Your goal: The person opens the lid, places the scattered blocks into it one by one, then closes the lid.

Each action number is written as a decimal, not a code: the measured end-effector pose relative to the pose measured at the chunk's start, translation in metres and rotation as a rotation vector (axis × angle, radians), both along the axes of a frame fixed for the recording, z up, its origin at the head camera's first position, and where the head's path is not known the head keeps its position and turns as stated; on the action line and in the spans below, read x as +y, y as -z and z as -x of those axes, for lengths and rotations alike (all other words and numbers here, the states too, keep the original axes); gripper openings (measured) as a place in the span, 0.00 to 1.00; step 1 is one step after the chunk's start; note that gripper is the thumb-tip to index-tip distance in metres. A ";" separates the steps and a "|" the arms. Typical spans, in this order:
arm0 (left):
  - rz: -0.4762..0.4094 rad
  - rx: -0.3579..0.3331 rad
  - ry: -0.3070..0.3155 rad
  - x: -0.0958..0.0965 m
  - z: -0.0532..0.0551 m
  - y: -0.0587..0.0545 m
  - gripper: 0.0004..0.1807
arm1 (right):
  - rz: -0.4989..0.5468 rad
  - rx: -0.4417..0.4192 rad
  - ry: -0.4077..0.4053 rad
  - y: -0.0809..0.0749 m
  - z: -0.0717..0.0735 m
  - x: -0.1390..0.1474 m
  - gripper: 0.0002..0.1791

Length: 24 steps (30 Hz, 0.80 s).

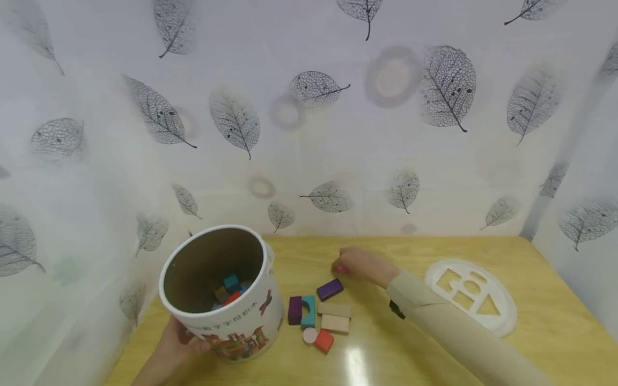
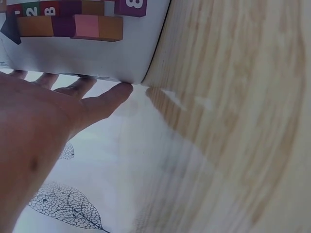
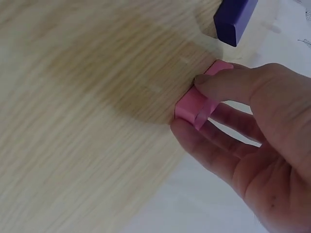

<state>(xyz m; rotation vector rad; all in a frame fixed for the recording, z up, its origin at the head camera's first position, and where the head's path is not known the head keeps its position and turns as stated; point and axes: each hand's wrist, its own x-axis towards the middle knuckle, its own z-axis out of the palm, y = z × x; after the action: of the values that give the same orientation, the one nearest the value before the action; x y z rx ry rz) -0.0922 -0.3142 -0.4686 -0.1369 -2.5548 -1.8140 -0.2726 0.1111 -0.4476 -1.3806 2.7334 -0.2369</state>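
Pink block (image 3: 192, 104) sat pinched in your right hand (image 1: 364, 264) near the bench (image 1: 309, 252)'s far side; your left hand (image 1: 176, 346) spread its fingers against the bucket (image 1: 241, 328) at left. Lifting or placing seemed underway; next called for steady pinching.

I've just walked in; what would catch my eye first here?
Probably the white bucket on the left of the table, with colourful blocks inside and the left hand at its base. Then the pink block pinched in the right hand, and the leaf-patterned backdrop behind.
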 end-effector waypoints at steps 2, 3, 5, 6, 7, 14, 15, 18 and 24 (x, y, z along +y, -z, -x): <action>0.006 -0.030 0.002 0.001 0.000 -0.002 0.53 | 0.025 -0.005 0.007 0.000 -0.005 0.008 0.09; -0.006 -0.045 0.006 0.002 0.000 -0.002 0.53 | 0.038 -0.005 0.010 0.000 -0.008 0.012 0.09; -0.007 -0.068 0.003 0.002 0.000 -0.003 0.53 | 0.065 0.001 0.003 -0.002 -0.011 0.017 0.09; -0.005 -0.070 0.004 0.002 0.000 -0.004 0.53 | 0.076 -0.001 0.008 -0.003 -0.012 0.020 0.10; -0.002 -0.077 0.002 0.002 0.000 -0.004 0.53 | 0.084 0.000 0.006 -0.005 -0.014 0.021 0.11; -0.025 -0.032 0.016 0.003 -0.003 -0.002 0.52 | 0.111 -0.003 -0.023 -0.020 -0.023 0.027 0.13; -0.029 -0.022 0.019 0.004 -0.002 -0.001 0.52 | 0.115 -0.005 -0.028 -0.021 -0.024 0.028 0.13; -0.031 -0.008 0.020 0.004 -0.002 -0.001 0.52 | 0.115 -0.013 -0.032 -0.024 -0.026 0.031 0.14; -0.014 0.020 0.020 0.003 -0.003 -0.001 0.52 | 0.099 0.011 -0.034 -0.034 -0.022 0.033 0.14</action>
<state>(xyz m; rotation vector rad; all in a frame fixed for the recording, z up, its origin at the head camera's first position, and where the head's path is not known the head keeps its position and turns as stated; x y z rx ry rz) -0.0893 -0.3109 -0.4681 -0.1803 -2.5358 -1.8277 -0.2502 0.1438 -0.4134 -1.4556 2.7383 -0.3680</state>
